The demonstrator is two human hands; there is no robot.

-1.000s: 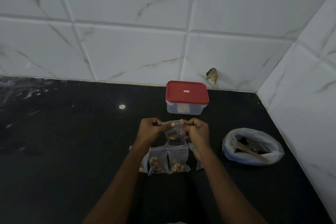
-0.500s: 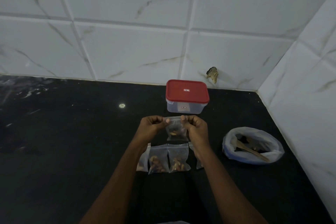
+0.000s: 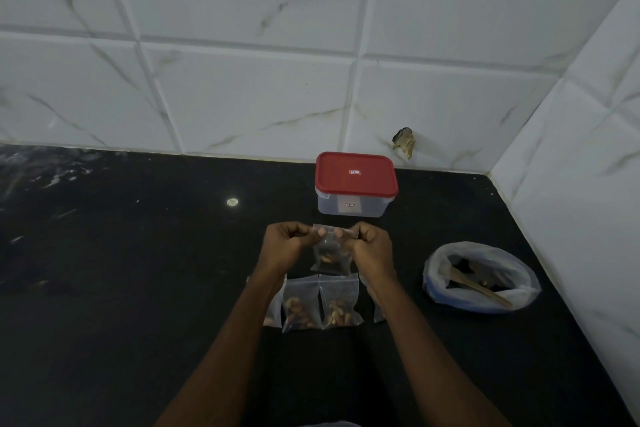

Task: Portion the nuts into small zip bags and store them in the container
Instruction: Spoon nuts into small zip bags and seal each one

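Much of the row of filled bags on the black tabletop (image 3: 138, 288) is covered by the forearms: only two bags (image 3: 320, 302) show whole, lying flat side by side with nuts gathered at their near ends, while a sliver of another bag (image 3: 273, 308) peeks out behind the left arm and a sliver of one more (image 3: 378, 314) behind the right. The nuts inside are dim brown shapes, too dark to sort by kind.

The left hand (image 3: 284, 246) and right hand (image 3: 370, 248) hold a small zip bag (image 3: 330, 253) up between them, above the row and just in front of the container (image 3: 356, 206). It hangs upright, long axis vertical, zip edge at the top and running left to right, a few nuts settled at the bottom. The fingers (image 3: 322, 231) of both hands are pinched on that top edge, one hand at each corner; whether the zip is sealed cannot be told.

The container stands near the tiled wall (image 3: 242, 97) with its red lid (image 3: 355, 172) on. To the right, well apart, a plastic bag (image 3: 481, 298) lies open, a wooden spoon (image 3: 481, 288) resting in it, its contents lost in shadow.
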